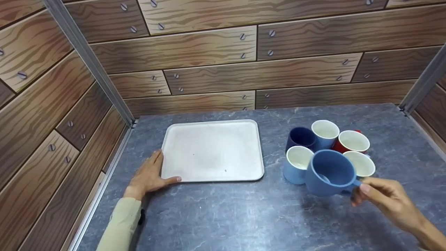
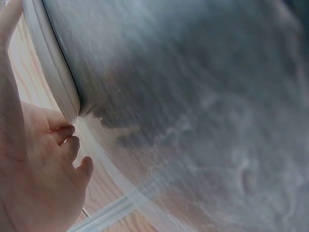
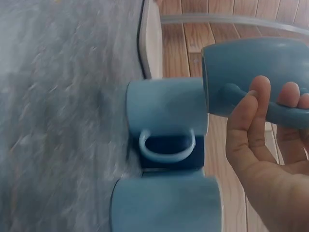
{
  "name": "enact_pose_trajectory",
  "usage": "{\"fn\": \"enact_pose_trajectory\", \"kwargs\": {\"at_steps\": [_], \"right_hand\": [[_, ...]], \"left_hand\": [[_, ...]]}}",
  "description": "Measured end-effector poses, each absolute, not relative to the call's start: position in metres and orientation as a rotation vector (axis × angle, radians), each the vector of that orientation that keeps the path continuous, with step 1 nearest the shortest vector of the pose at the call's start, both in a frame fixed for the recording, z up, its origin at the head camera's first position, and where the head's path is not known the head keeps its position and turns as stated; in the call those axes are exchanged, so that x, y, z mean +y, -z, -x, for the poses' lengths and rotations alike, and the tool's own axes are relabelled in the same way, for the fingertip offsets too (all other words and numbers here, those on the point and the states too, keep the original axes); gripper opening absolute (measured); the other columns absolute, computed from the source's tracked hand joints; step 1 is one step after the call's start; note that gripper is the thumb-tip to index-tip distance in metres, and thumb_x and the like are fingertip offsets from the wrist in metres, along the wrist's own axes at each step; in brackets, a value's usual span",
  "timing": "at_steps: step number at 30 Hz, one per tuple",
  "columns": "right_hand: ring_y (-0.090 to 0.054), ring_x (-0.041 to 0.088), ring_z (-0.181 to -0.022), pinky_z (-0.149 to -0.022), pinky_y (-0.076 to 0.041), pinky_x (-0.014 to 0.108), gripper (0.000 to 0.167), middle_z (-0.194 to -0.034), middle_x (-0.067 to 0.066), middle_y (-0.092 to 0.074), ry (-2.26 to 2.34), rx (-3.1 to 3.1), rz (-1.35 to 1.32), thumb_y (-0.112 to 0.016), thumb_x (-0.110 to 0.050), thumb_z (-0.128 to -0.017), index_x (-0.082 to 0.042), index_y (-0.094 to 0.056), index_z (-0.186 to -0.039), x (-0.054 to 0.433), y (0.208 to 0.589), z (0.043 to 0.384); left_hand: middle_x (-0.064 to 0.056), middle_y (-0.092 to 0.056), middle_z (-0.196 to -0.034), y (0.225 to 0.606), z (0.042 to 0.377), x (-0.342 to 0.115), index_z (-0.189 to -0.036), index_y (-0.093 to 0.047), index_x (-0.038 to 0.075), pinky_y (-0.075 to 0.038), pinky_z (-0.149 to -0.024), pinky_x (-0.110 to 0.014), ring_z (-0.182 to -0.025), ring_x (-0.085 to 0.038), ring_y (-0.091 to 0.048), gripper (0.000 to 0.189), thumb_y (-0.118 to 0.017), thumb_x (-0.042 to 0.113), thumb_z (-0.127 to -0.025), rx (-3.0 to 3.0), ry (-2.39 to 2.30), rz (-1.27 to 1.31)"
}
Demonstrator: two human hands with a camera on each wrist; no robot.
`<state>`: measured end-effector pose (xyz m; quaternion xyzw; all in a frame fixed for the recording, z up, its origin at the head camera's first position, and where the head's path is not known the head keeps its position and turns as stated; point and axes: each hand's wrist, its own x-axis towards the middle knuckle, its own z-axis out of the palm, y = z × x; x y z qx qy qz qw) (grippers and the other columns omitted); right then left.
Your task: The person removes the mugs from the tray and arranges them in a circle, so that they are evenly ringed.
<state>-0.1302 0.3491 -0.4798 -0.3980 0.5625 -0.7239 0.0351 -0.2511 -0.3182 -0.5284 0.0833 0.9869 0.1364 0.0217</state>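
Observation:
My right hand (image 1: 393,200) pinches the handle of a blue mug (image 1: 322,188), blue inside and out, with thumb and fingers. That mug is raised above the level of the standing mugs in the right wrist view, its base towards the top of the stack of view. Close behind it stand a light blue mug (image 1: 294,172) with a white inside, a navy mug (image 1: 300,137), another light blue mug (image 1: 325,131), a red mug (image 1: 353,141) and a white-lined mug (image 1: 360,164). My left hand (image 1: 148,174) rests at the near left corner of a white tray (image 1: 212,151), fingers along its left edge, thumb along its front rim.
The grey marbled tabletop (image 1: 223,216) carries the tray at left and the mugs at right. Wood-patterned walls (image 1: 209,55) enclose the back and sides, with metal corner posts (image 1: 92,59).

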Motion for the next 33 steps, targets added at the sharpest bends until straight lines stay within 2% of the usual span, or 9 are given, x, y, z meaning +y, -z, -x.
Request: {"fn": "enact_pose_trajectory", "kwargs": {"at_steps": [8,17,23,33], "right_hand": [[-0.068,0.029,-0.086,-0.081,-0.066,0.035,0.044,-0.090,0.019,-0.061,2.217,1.755,1.116,-0.015,0.028,-0.099,0.018,-0.057,-0.099,0.366,0.500,0.129],[-0.068,0.026,-0.088,-0.085,-0.067,0.036,0.042,-0.088,0.020,-0.058,2.243,1.722,1.107,-0.015,0.029,-0.099,0.019,-0.056,-0.098,0.371,0.525,0.132],[-0.072,0.023,-0.088,-0.084,-0.067,0.033,0.040,-0.089,0.017,-0.065,2.214,1.814,1.006,-0.020,0.026,-0.102,0.017,-0.059,-0.097,0.372,0.532,0.131],[-0.072,0.025,-0.088,-0.085,-0.066,0.031,0.039,-0.089,0.019,-0.064,2.164,1.835,1.012,-0.021,0.026,-0.103,0.017,-0.058,-0.097,0.375,0.538,0.137]], "left_hand": [[-0.025,-0.022,-0.176,0.527,0.251,-0.319,-0.167,-0.024,-0.005,-0.024,-0.133,-0.061,-0.161,-0.047,-0.025,0.135,-0.071,0.085,-0.078,3.068,-0.432,-0.273],[-0.025,-0.023,-0.176,0.527,0.252,-0.318,-0.167,-0.023,-0.005,-0.023,-0.133,-0.060,-0.161,-0.047,-0.024,0.135,-0.071,0.085,-0.078,3.068,-0.438,-0.282],[-0.025,-0.023,-0.175,0.527,0.251,-0.319,-0.167,-0.023,-0.005,-0.023,-0.134,-0.059,-0.162,-0.046,-0.025,0.134,-0.071,0.084,-0.079,3.070,-0.435,-0.283],[-0.025,-0.023,-0.175,0.529,0.251,-0.319,-0.167,-0.023,-0.005,-0.023,-0.134,-0.059,-0.162,-0.046,-0.024,0.134,-0.071,0.084,-0.079,3.063,-0.442,-0.286]]}}
